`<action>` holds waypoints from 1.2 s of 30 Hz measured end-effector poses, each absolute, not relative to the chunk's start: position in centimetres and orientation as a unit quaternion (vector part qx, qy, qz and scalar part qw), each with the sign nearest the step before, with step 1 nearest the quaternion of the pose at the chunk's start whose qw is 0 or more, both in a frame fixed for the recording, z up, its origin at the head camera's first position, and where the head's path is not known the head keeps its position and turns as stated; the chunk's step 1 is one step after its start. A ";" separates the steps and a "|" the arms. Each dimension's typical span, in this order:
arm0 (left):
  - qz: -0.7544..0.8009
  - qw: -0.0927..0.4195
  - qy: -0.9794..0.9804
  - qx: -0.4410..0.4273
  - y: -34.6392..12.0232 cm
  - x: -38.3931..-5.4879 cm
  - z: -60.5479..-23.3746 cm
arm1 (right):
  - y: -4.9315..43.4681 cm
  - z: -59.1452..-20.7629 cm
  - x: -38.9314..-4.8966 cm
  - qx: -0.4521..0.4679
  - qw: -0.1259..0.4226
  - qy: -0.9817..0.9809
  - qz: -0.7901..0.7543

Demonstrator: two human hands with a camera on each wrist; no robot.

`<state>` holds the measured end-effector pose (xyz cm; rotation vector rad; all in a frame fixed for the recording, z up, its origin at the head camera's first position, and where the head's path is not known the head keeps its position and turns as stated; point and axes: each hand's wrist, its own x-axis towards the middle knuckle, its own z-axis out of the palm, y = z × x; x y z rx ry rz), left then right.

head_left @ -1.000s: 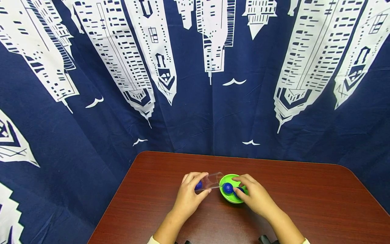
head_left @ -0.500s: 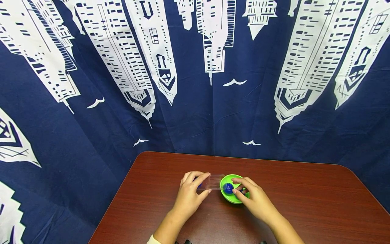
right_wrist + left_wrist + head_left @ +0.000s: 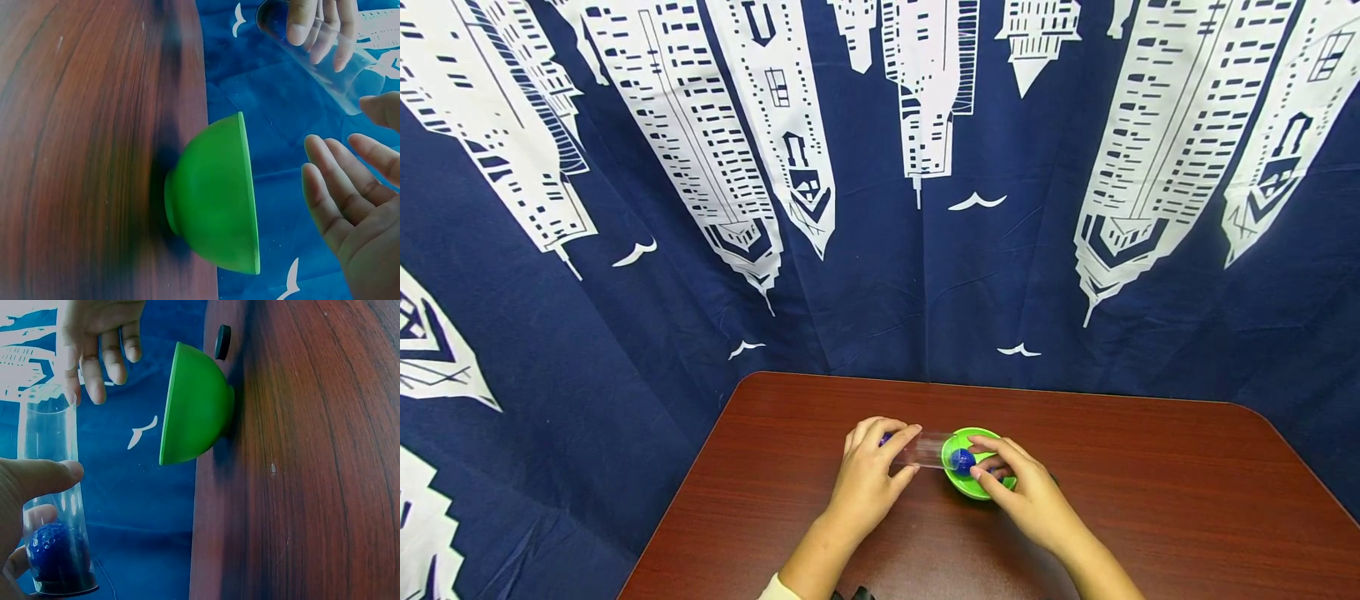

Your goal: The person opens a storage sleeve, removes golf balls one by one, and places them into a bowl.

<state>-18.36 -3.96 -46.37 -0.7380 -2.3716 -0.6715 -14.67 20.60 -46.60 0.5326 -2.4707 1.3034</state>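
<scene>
My left hand [image 3: 868,479] grips a clear plastic tube-shaped cup [image 3: 53,440], held on its side above the table. A dark blue dimpled ball [image 3: 59,553] sits inside at the cup's closed end. The cup's mouth points right, over the left rim of a green bowl [image 3: 215,200]. A blue ball [image 3: 962,462] lies in that bowl; another blue patch [image 3: 997,475] shows beneath the right fingers. My right hand [image 3: 1026,492] hovers over the bowl with fingers spread and nothing in its grasp, its fingertips close to the cup's mouth.
The bowl stands on a reddish-brown wooden table [image 3: 805,450]. A small black disc [image 3: 223,342] sits on the table beyond the bowl in the left wrist view. Behind the table hangs a blue cloth [image 3: 880,317] printed with white buildings and birds.
The cup has levelled and shifted slightly right, its mouth now further over the bowl. The right thumb, earlier against a ball in the bowl, has lifted from it.
</scene>
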 end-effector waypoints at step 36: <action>-0.193 0.310 -0.880 -0.303 -3.9 -18.1 -45.9 | 19.8 -47.8 -14.4 0.215 0.139 -0.822 0.508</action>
